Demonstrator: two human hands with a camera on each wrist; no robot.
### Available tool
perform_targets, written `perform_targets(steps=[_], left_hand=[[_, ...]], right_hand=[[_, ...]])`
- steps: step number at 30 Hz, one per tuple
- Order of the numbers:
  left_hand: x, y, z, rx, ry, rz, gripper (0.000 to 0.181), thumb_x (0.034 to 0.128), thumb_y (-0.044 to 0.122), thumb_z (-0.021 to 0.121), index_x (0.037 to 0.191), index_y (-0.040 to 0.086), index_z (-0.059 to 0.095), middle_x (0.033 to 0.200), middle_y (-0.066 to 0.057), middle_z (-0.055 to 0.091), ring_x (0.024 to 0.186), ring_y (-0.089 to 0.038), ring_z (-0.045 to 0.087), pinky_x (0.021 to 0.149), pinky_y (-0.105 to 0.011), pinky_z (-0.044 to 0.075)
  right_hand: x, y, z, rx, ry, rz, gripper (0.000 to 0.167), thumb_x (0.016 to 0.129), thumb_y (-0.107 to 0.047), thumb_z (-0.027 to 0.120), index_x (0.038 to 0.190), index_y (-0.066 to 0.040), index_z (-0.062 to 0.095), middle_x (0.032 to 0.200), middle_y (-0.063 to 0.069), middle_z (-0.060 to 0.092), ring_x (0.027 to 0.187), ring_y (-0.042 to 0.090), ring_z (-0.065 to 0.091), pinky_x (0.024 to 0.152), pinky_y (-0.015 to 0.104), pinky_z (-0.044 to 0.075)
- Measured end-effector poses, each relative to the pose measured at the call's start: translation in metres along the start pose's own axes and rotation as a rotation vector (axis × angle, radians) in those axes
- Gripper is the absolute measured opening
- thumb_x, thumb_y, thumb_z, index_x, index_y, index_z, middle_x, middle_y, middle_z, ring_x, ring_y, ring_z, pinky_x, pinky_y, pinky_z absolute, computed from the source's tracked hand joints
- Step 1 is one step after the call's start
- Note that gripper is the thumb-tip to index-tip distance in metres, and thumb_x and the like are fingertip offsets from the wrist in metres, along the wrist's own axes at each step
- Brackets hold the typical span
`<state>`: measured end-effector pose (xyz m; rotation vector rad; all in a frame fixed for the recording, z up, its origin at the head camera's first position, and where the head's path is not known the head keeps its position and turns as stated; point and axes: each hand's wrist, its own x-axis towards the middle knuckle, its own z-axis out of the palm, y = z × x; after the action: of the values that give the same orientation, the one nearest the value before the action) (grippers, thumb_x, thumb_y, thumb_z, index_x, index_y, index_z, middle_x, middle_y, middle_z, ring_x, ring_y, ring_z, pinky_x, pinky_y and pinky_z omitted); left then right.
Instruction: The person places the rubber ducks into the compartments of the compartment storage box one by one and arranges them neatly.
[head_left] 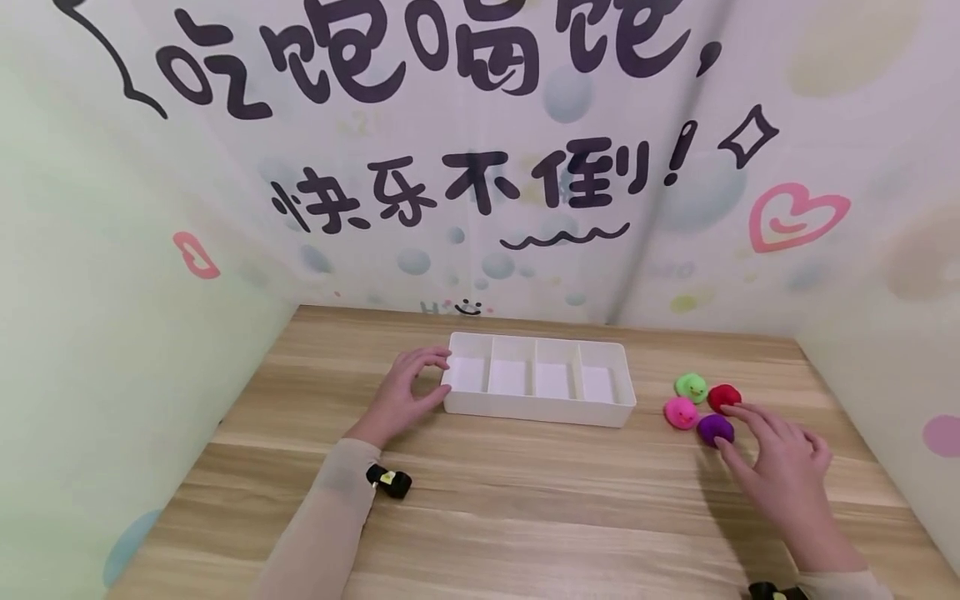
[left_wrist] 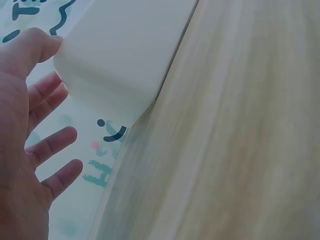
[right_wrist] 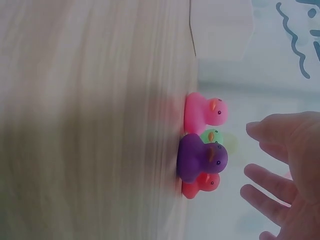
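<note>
A white divided box [head_left: 537, 407] with several compartments stands on the table near the back wall. My left hand [head_left: 402, 398] is at its left end, thumb and fingertips touching the end with the fingers spread. To the right of the box, a pink rubber duck [head_left: 681, 412], a green one [head_left: 691, 387], a red one [head_left: 724, 396] and a purple one [head_left: 716, 430] stand close together. Over the red and purple ducks hovers my right hand [head_left: 787, 467], thumb and fingers apart. The right wrist view shows a gap between its fingertips and the purple duck [right_wrist: 199, 159].
The wooden table [head_left: 540, 508] meets a printed wall [head_left: 465, 283] right behind the box. Pale side walls close in the table at left and right. A black wrist strap piece [head_left: 389, 481] sits on the left sleeve.
</note>
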<state>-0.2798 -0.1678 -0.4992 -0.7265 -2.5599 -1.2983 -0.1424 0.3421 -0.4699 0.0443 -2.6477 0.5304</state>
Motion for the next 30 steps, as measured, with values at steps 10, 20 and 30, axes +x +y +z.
perform_targets(steps=[10, 20, 30], left_hand=[[-0.002, 0.000, 0.000, -0.007, 0.003, 0.010, 0.029, 0.0933, 0.022, 0.076, 0.119, 0.020, 0.065, 0.148, 0.005, 0.058, 0.138, -0.023, 0.045, 0.106, -0.056, 0.047], [-0.001, -0.005, 0.001, -0.011, 0.014, 0.030, 0.028, 0.0935, 0.021, 0.076, 0.119, 0.022, 0.064, 0.148, 0.004, 0.058, 0.137, -0.024, 0.046, 0.103, -0.059, 0.047], [-0.002, -0.005, 0.000, -0.025, 0.007, 0.024, 0.028, 0.0937, 0.023, 0.076, 0.119, 0.023, 0.064, 0.148, 0.005, 0.058, 0.137, -0.023, 0.045, 0.103, -0.059, 0.046]], right_hand=[[0.003, 0.004, 0.000, -0.008, -0.036, 0.017, 0.047, 0.084, -0.010, 0.080, 0.129, -0.010, 0.064, 0.135, 0.029, 0.060, 0.117, 0.053, 0.050, 0.101, 0.077, 0.017], [0.008, 0.008, 0.001, -0.014, -0.058, 0.003, 0.045, 0.082, -0.011, 0.083, 0.124, -0.011, 0.066, 0.129, 0.029, 0.064, 0.114, 0.048, 0.055, 0.100, 0.074, 0.018], [0.009, 0.014, 0.004, -0.029, -0.100, 0.006, 0.043, 0.080, -0.013, 0.085, 0.120, -0.012, 0.069, 0.123, 0.030, 0.067, 0.110, 0.047, 0.059, 0.099, 0.073, 0.018]])
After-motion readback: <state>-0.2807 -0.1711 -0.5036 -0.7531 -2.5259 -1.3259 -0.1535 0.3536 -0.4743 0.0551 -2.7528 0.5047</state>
